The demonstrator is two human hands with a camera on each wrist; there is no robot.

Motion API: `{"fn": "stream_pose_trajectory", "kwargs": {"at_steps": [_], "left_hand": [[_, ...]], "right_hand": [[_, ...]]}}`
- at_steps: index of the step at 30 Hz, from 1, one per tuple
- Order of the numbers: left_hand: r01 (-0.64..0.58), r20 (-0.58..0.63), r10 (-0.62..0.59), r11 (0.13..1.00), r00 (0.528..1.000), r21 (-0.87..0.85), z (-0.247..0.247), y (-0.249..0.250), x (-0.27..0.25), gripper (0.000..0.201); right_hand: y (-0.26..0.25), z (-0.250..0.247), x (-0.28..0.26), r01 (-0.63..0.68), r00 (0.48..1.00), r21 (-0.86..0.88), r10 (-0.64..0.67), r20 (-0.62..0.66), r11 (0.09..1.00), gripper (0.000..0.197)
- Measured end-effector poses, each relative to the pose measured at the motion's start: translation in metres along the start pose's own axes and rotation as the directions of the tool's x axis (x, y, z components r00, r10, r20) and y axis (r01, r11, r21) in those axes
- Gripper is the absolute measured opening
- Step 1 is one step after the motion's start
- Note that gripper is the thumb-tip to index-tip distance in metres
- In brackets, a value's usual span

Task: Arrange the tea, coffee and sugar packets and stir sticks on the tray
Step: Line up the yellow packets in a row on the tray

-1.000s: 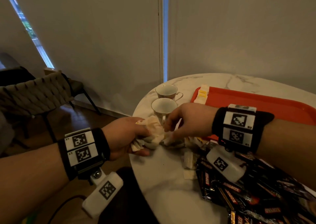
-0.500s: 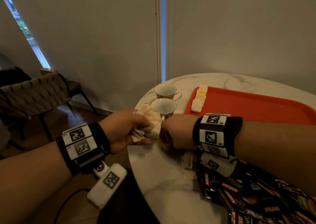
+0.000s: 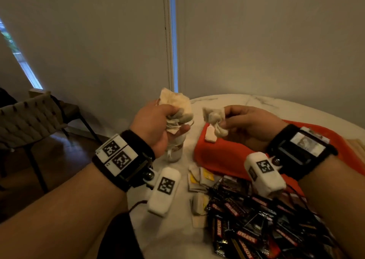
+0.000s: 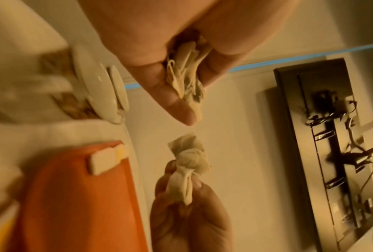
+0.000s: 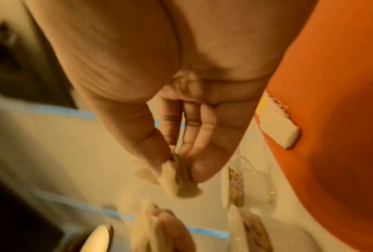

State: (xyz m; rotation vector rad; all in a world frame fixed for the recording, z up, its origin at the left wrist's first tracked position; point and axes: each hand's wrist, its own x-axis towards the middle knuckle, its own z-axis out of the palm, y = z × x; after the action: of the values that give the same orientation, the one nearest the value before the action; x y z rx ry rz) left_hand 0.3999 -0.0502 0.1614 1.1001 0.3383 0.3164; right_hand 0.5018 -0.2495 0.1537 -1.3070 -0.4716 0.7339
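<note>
Both hands are up off the table w/ tea bags in them. The left hand [image 3: 158,126] has its fingers clenched round a crumpled wad of tea bags [image 3: 176,108], several bunched together, paper sticking out above the fist. The right hand [image 3: 248,124] pinches a smaller bunch [image 3: 214,120] between thumb and fingertips [image 4: 197,183], gathered at the neck like a little pouch. The two bunches sit near each other but apart.

Below them the orange tray [image 3: 227,156] already has a short row of pale packets [image 3: 210,135] at its near-left corner. More flat tea bags [image 3: 199,179] lie loose on the marble table [image 3: 167,235] just off the tray edge, next to a big heap of dark Kopiko sachets [image 3: 256,229]. Two cups (white, patterned band) show in the left wrist view [image 4: 99,92], beside the tray. No stir sticks that I can spot.

Handling, as I'd judge it: these bags are v. light, soft, thin paper, prob. easy to tear or burst if squeezed hard, and strings/tags may tangle when bunched. Better taken one at a time by the flat body or top fold, then laid flat beside the row on the tray. The sachets look slick and stiffer; grip by the edges.
</note>
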Motion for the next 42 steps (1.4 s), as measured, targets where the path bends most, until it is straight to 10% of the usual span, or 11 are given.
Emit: {"fn": "stream_pose_trajectory", "kwargs": {"at_steps": [15,29,42], "left_hand": [[0.062,0.100,-0.070,0.995,0.992,0.076,0.111,-0.051,0.060,0.014],[-0.154,0.102,0.148,0.987,0.984,0.051,0.106,-0.076,0.082,0.020],[-0.131,-0.026,0.130,0.991,0.991,-0.024,0.090,-0.077,0.083,0.016]], "right_hand": [[0.005,-0.065,0.009,0.095,0.982,0.393,-0.021,-0.189,0.915,0.029],[0.013,-0.079,0.021,0.088,0.976,0.075,-0.071,-0.206,0.993,0.056],[0.009,-0.071,0.024,0.321,0.899,-0.069,-0.327,-0.292,0.944,0.023]]}}
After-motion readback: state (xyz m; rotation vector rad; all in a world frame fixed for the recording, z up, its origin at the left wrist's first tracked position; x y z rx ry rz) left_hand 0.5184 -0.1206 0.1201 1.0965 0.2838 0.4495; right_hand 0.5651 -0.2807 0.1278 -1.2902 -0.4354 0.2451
